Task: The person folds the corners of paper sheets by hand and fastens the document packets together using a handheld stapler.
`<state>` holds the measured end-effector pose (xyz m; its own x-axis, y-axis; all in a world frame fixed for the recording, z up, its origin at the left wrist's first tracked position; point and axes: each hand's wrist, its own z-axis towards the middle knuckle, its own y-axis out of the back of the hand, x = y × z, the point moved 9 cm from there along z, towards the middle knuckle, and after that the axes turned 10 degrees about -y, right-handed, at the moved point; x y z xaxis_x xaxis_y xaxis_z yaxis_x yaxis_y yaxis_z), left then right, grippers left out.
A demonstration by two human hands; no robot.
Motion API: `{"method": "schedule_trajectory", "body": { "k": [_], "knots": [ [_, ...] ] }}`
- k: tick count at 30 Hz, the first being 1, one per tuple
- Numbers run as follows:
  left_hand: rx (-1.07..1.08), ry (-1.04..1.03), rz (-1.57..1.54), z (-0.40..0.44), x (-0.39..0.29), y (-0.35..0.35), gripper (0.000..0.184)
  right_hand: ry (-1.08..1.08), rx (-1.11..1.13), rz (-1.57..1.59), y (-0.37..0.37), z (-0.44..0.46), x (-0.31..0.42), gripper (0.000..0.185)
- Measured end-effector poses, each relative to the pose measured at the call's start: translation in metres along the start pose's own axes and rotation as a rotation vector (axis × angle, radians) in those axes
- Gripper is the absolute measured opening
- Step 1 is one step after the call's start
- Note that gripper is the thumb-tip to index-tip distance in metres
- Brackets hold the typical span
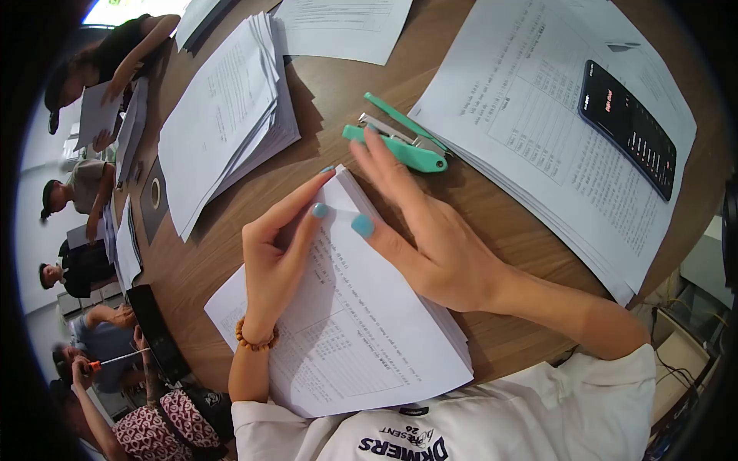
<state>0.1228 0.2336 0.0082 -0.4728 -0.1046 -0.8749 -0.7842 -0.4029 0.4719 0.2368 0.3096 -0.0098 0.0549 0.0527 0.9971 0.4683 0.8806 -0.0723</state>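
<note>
A thick stack of printed sheets (pixel 361 323) lies at an angle against my white shirt, its far corner pointing away from me. My left hand (pixel 280 246) grips that corner, thumb on top and fingers along the left edge. My right hand (pixel 442 246) is at the stack's right edge, thumb over the top sheet and fingers stretched forward. Its fingertips reach a green stapler (pixel 419 156), whose upper arm is swung open; whether they touch or only overlap it, I cannot tell.
Another paper pile (pixel 219 131) stands at the far left. On the right, a larger pile (pixel 530 146) carries a dark phone (pixel 626 131) with its screen lit. A roll of tape (pixel 156 194) sits on the left. Several people are along the left side, one holding an orange-handled screwdriver (pixel 94 366).
</note>
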Motion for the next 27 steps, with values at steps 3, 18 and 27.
{"method": "schedule_trajectory", "body": {
  "k": [3, 18, 27],
  "knots": [
    [0.004, -0.032, 0.056, 0.001, -0.003, 0.001, 0.032, 0.189, -0.051, -0.354, -0.003, -0.008, 0.022, 0.065],
    [0.03, -0.098, 0.099, 0.001, -0.003, 0.003, 0.035, 0.077, 0.041, -0.484, -0.013, -0.013, 0.014, 0.059],
    [0.121, -0.274, 0.257, -0.002, -0.01, 0.001, 0.042, -0.043, 0.056, -0.51, -0.007, -0.01, 0.007, 0.055]
  ]
}}
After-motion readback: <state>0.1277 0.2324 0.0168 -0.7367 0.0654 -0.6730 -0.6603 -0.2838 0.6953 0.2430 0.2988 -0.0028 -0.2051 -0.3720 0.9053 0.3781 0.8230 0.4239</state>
